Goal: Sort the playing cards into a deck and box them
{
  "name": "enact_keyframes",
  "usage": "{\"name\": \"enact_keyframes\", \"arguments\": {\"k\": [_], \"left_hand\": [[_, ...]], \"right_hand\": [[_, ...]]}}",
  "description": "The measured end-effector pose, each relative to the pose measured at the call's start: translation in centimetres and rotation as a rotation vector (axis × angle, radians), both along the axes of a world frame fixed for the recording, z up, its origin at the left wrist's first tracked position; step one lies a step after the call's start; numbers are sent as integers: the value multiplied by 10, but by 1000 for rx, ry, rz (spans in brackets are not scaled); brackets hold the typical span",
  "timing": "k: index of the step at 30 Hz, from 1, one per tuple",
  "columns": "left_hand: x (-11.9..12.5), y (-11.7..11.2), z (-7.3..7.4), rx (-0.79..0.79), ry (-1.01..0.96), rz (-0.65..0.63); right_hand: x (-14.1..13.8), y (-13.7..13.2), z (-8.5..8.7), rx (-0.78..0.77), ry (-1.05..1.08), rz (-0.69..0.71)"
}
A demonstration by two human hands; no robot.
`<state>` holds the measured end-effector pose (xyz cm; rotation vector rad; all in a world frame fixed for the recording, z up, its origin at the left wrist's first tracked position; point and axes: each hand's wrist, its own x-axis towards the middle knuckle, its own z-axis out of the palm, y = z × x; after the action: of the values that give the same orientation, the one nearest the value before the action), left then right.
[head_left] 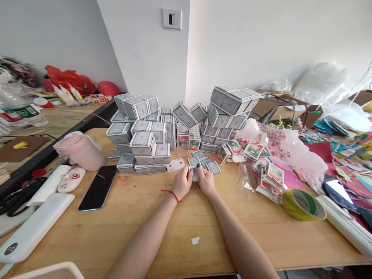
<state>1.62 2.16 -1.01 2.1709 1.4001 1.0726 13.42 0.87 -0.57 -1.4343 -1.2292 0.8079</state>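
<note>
Head view: both hands work together above the middle of the desk. The left hand and the right hand grasp a gray-patterned card between them, pinched under the thumbs. Whether it is a single layer or several cannot be told, because the fingers cover most of it.

Step in hand: judged from the grip, the piece is being shaped or aligned by both hands. The next move calls for even thumb pressure on both sides, with the edges kept square and clear of the loose cards just beyond the fingertips.

Pose: both forearms extend forward from the near edge and converge at the card. The thumbs point inward and nearly meet on top; the other fingers curl mostly out of sight. A red cord encircles the left wrist.

Location of parts: the held card is in front of the stacked card blocks. A two of diamonds lies face up just beside the left hand. Opened card boxes lie to the right, and a white scrap lies between the forearms.
</note>
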Motion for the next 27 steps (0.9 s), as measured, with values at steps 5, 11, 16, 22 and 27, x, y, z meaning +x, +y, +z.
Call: {"name": "enact_keyframes", "arguments": {"k": [5,11,16,22,27], "left_hand": [[1,-1,1,-16,67,42],[4,0,1,-50,166,60],[3,0,2,-49,92,85],[-7,8,5,-51,-207,114],[-15,18,7,-11,-484,242]], "right_hand": [[-2,-2,0,44,-167,-100],[-3,-6,2,68,-297,-188],[-5,-2,1,35,-194,-143],[3,5,1,-41,209,-126],[14,10,0,2,520,-170]]}}
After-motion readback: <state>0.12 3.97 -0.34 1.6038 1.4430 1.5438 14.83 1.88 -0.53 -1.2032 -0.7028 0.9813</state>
